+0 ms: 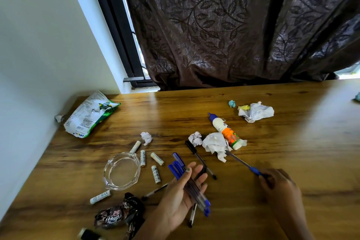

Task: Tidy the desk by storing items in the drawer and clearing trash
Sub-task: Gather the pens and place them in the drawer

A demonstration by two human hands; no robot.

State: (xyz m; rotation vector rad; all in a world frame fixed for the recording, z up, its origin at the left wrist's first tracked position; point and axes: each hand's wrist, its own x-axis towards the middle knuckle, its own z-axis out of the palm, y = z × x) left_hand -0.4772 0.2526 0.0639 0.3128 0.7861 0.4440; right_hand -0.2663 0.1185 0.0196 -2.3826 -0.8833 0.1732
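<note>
**Pens gathered in one hand, another being pinched on the right**

Nearest the camera on the left, a crumpled dark snack wrapper [118, 214] lies on the wooden bench [292, 142], with a dark, blurred object at the very near edge that I can't make out. Just right of it, the left hand [181, 198] is palm up, thumb pressed over a bundle of blue-capped pens [190, 181] lying across the palm, fingers loosely curled under them. A black pen [192, 215] pokes out below that hand, and another black pen [154, 192] lies to its left. Over on the right, the right hand [278, 187] is knuckles up, fingertips pinching the blue end of a pen [243, 163] whose far tip runs under a crumpled white tissue [215, 144].

Moving out: a white battery [100, 197] near left, then a clear glass ashtray [121, 170], with four more batteries [155, 174] scattered just beyond and to its right. A black-capped pen [200, 160] lies between the hands.

Further still, two small paper balls [146, 138], and a glue bottle [226, 131] lying on its side, touching the tissue. Far left, a green and white chip packet [89, 115] by the wall. Far right, a big crumpled paper wad [256, 112] with a small teal ball [231, 103] beside it. Behind everything, a dark leaf-patterned curtain [233, 25].
</note>
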